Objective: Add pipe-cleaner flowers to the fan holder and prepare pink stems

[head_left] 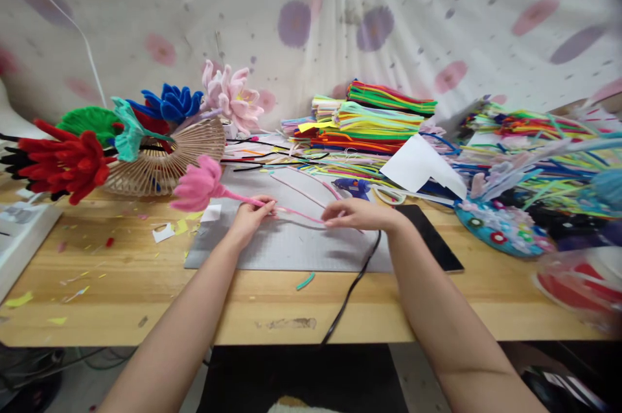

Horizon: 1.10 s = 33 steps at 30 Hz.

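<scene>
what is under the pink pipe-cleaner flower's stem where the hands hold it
A grey cutting mat on the wooden table lies under the pink pipe-cleaner flower's stem. The left hand and right hand cover the parts beneath them.

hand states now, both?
Left hand: closed, pinching the pink flower stem near the bloom.
Right hand: closed, pinching the same stem's other end.

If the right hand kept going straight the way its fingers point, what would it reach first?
The right hand points left along the pink stem. Going on, it would probably meet the left hand, which pinches the same stem, before the pink flower head. Depth is hard to judge.
</scene>
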### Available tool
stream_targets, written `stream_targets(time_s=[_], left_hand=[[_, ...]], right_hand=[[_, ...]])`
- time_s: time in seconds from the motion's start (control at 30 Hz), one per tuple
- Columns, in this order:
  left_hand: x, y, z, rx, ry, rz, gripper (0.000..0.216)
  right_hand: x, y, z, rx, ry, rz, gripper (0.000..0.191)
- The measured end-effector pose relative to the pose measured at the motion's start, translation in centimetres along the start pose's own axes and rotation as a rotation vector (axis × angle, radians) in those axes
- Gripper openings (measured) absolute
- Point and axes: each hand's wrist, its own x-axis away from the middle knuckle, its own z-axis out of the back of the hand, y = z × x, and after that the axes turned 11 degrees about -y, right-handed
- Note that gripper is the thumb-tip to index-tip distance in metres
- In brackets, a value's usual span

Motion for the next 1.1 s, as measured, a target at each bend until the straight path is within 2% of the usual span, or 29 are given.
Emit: stream_targets(time_s=[0.07, 0.1, 0.17, 0.27, 0.43, 0.53, 0.63, 0.7, 0.83, 1.1], left_hand=[[0.0, 0.2, 0.1, 0.079, -0.012, -0.019, 0.035], [0.0, 0.3, 0.2, 0.104, -0.011, -0.028, 0.035], [0.0, 0.4, 0.2, 0.142, 0.000, -0.044, 0.035], [0.0, 0.5, 0.2, 0.163, 0.029, -0.043, 0.038], [-0.1, 0.0, 0.3, 0.023, 0.170, -0.128, 0.045], [-0.4, -0.4, 0.3, -0.010, 0.242, -0.160, 0.043], [-0.7, -0.8, 0.1, -0.007, 0.271, -0.169, 0.041], [-0.8, -0.9, 0.0, 0.002, 0.247, -0.186, 0.040], [-0.9, -1.0, 0.0, -0.003, 0.188, -0.192, 0.038], [-1.1, -1.4, -0.1, -0.044, 0.222, -0.196, 0.033]], right_hand=[[2.9, 1.6, 0.9, -0.071, -0.114, -0.184, 0.047], [4.0, 2.5, 1.3, -0.088, -0.080, -0.303, 0.049], [5.2, 4.3, 1.9, -0.008, 0.109, -0.442, 0.051], [4.2, 6.3, 2.1, 0.085, 0.417, -0.437, 0.051], [-0.1, 7.6, 0.7, -0.102, 0.620, -0.363, 0.049], [-1.1, 7.1, 0.0, -0.327, 0.728, -0.290, 0.049], [-1.2, 4.9, -0.5, -0.556, 0.756, -0.077, 0.048], [-1.5, 2.7, -1.2, -0.601, 0.712, 0.026, 0.045], [-3.4, -0.4, -2.9, -0.550, 0.566, -0.007, 0.044], [-5.0, -0.7, -4.4, -0.342, 0.564, 0.044, 0.039]])
